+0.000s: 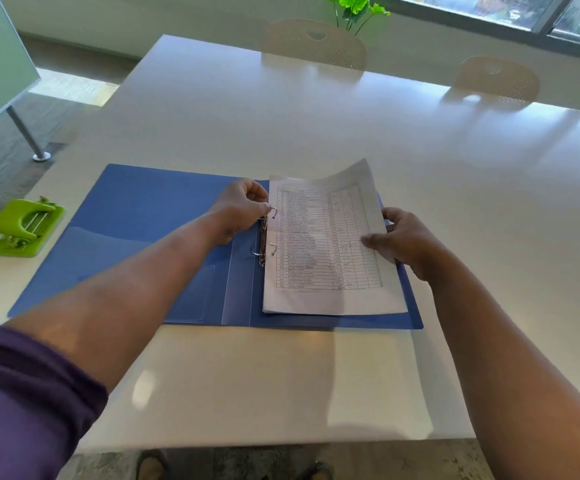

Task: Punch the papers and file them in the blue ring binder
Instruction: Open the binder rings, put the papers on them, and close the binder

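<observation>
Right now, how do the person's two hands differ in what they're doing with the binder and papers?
The left hand pinches at the upper metal ring near the blue ring binder's spine, while the right hand grips the papers' outer edge. The left hand's fingers curl tightly into a pinch; the right hand's thumb lies flat across the top sheet. Both hands work over the open binder, and both forearms are bare.

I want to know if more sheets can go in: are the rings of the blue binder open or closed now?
Open. Both metal rings show a gap between their halves, beside the papers, with the left hand at the upper one.
</observation>
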`<state>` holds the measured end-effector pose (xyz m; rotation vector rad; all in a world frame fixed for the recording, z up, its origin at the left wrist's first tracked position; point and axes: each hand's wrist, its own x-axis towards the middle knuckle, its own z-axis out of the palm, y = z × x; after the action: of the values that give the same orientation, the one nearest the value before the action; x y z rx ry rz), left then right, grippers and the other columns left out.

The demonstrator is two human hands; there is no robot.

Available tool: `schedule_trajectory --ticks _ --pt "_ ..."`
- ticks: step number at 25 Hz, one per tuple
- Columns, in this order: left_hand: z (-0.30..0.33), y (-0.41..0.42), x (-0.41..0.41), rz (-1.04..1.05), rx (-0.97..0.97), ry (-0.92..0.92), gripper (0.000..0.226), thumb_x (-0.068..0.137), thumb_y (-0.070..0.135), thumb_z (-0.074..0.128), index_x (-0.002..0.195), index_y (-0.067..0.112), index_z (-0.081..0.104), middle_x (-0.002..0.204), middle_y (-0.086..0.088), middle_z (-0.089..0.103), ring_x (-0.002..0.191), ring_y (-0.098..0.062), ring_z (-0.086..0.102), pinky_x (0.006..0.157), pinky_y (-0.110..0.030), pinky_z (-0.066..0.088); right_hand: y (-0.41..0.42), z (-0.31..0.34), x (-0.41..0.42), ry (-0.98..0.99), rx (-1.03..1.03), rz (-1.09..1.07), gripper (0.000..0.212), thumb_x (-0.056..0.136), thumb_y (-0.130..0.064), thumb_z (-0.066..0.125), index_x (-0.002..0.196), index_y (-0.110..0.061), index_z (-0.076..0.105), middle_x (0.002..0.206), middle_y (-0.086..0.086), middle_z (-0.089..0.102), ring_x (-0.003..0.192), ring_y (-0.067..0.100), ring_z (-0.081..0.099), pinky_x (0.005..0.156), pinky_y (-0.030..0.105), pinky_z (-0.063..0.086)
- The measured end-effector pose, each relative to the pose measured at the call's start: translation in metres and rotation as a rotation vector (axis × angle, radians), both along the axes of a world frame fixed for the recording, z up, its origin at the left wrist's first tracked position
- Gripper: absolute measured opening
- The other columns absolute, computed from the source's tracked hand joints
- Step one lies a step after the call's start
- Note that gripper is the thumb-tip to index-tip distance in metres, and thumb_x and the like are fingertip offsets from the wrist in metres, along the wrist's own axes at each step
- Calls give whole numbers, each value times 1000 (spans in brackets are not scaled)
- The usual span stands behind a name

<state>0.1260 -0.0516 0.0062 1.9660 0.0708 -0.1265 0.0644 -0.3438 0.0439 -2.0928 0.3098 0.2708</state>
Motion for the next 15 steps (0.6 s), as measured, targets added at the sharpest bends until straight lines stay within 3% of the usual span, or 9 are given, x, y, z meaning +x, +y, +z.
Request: schedule_trajectory --ticks 2,4,8,11,13,15 --pt "0 4 -8 -10 10 -52 17 92 14 71 107 17 64 95 5 63 89 -11 60 71 -19 48 -2 -5 1 -16 -31 -52 56 91 -12 74 139 -23 48 104 2 71 86 18 71 62 30 56" --pt "1 10 -20 -22 64 -113 17 94 18 69 110 20 63 99 10 63 89 -3 60 69 -15 44 -4 -13 3 -34 -107 -87 71 88 -15 77 149 -22 40 104 3 68 93 22 70 72 36 56" --pt "-6 30 -36 -42 190 -215 17 93 20 69 109 24 63 100 1 64 80 -6 58 78 -25 46 -3 -27 5 -39 -367 -75 82 82 -23 80 153 -20 39 120 3 66 112 27 63 89 43 54" --pt "-11 41 -51 -121 302 -277 16 91 19 71 104 24 65 94 6 60 78 -6 55 82 -31 48 15 -28 1 -202 -573 -23 65 82 -22 73 143 -15 53 138 7 58 123 28 58 101 42 48" --pt "-11 44 -63 -225 391 -333 9 89 31 69 94 23 68 90 9 64 82 -11 60 79 -35 50 37 -23 -6 -368 -498 37 44 84 -19 70 128 -16 64 121 2 67 104 20 66 93 36 53" --pt "-8 46 -73 -353 437 -357 25 87 49 59 83 26 68 92 12 67 89 -12 63 80 -37 52 59 -18 -14 -415 -352 157 27 89 -17 68 115 -20 70 99 -9 69 84 10 68 80 31 57"
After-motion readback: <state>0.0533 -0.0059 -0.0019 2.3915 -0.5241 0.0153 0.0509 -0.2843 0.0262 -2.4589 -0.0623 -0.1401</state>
